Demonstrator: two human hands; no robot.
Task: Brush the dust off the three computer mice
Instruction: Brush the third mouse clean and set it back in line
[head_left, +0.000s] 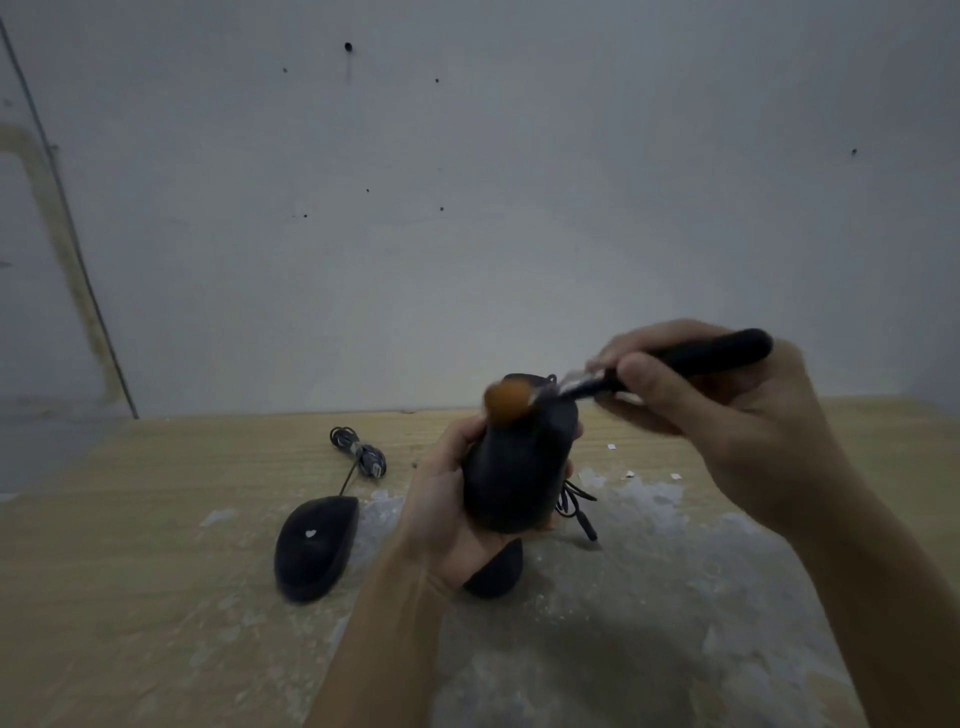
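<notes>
Three black mice: one raised in left hand (441, 499) grip, held mouse (511, 467); second mouse (314, 545) on table (130, 545); third mouse (496, 569) part hidden below. Right hand (717, 415) pinches one brush (623, 376), orange bristles touching held mouse.

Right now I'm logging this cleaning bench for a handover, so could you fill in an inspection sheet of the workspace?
Surface: wooden table, with pale patchy residue across its middle and right.
Job's things: held mouse lifted off the table; second mouse lying on the left; third mouse partly hidden under the left wrist; brush, its orange bristles on the held mouse's far end.
Clutter: small white flecks.
Hands: left hand grips the held mouse; right hand grips the brush.
Cables: coiled cable of the second mouse; loose cable hanging behind the held mouse.
Surroundings: grey wall with small dark holes.
</notes>
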